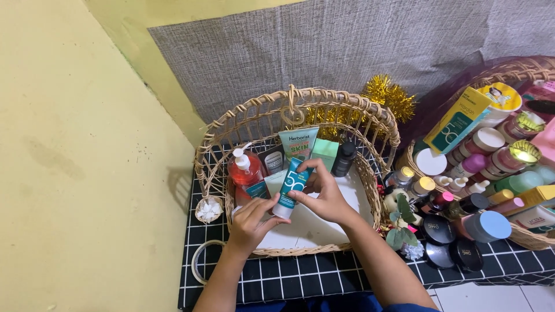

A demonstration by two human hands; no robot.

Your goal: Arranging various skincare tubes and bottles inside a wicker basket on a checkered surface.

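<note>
**Both hands on a teal tube over the wicker basket**

Right hand (328,199): fingers curled round the upper half of a teal tube (291,189), thumb on its front face. Grasping.

Left hand (250,222): fingertips pinch the tube's white cap end from below. Grasping, same tube.

Tube: tilted, cap end low and toward the person, top end leaning away to the right. Held above the white floor of the basket (352,240), near its middle. Not resting on anything that I can see.

Inside the basket, behind the tube: red pump bottle (245,169) upright at left; a small dark sachet (273,160) just beside it; a pale green tube (299,143) standing at the back centre; a black bottle (344,158) upright at right. A green box sits between the pale tube and the black bottle, partly hidden.

Basket handle arches over the back; gold tinsel (388,96) shows behind it.

Basket stands on a bench with a black grid cloth (300,277). A small white cluster (208,210) lies against the basket's left rim.

Right of the basket: second basket (535,238), crowded with jars, bottles and a yellow-teal box (458,121). Round black compacts (439,231) lie on the cloth in front of it.
</note>
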